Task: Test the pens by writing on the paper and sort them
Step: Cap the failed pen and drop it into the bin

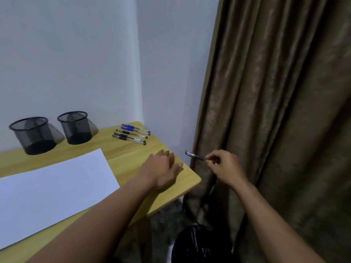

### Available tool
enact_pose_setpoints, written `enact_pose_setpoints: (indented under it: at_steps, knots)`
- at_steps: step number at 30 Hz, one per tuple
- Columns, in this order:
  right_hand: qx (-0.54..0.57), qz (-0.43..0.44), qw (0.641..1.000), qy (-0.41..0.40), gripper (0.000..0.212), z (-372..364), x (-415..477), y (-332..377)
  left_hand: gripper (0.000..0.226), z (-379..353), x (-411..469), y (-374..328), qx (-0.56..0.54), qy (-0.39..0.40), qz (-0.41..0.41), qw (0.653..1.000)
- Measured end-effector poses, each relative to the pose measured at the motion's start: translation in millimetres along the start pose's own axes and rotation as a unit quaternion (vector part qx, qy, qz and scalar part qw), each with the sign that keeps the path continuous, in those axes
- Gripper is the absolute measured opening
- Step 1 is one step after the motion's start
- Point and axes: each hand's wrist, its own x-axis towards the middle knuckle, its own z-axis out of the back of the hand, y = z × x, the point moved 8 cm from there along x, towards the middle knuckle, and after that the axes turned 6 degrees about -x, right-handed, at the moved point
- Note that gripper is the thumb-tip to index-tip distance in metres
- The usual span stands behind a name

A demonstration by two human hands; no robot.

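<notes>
My right hand (225, 167) pinches a black pen (194, 155) by one end, off the table's right edge, in front of the curtain. My left hand (163, 168) lies flat with straight fingers on the wooden table (190, 180) near its right corner. A white sheet of paper (53, 186) lies on the table to the left. Several pens (132, 134), blue and black, lie side by side at the table's far right corner. Two black mesh pen cups, one at the left (33, 135) and one beside it (76, 128), stand at the back.
A brown curtain (275, 111) hangs right of the table. A black bin with a plastic liner (197, 245) stands on the floor below the table's right edge. Pale walls meet behind the table.
</notes>
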Motion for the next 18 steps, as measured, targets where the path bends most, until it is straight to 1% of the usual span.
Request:
enact_pose_setpoints:
  at_steps: [3, 5, 8, 11, 18]
  knots:
    - [0.016, -0.026, 1.0, 0.005, 0.012, -23, -10, -38, 0.074, -26, 3, 0, 0.041, 0.041, 0.017, 0.998]
    - [0.02, -0.038, 0.999, 0.009, 0.011, -42, -18, -57, 0.082, -34, 0, 1, 0.049, 0.053, 0.03, 0.997]
    - [0.031, -0.056, 0.998, 0.013, 0.009, -70, -32, -81, 0.084, -38, -3, 1, 0.056, 0.072, 0.036, 0.995]
    - [0.036, -0.074, 0.996, 0.013, 0.01, -96, -47, -105, 0.085, -38, -4, 1, 0.074, 0.073, 0.041, 0.994]
    - [0.087, -0.173, 0.979, 0.069, 0.011, -164, -83, -163, 0.085, -40, -3, 2, 0.089, 0.065, 0.035, 0.993]
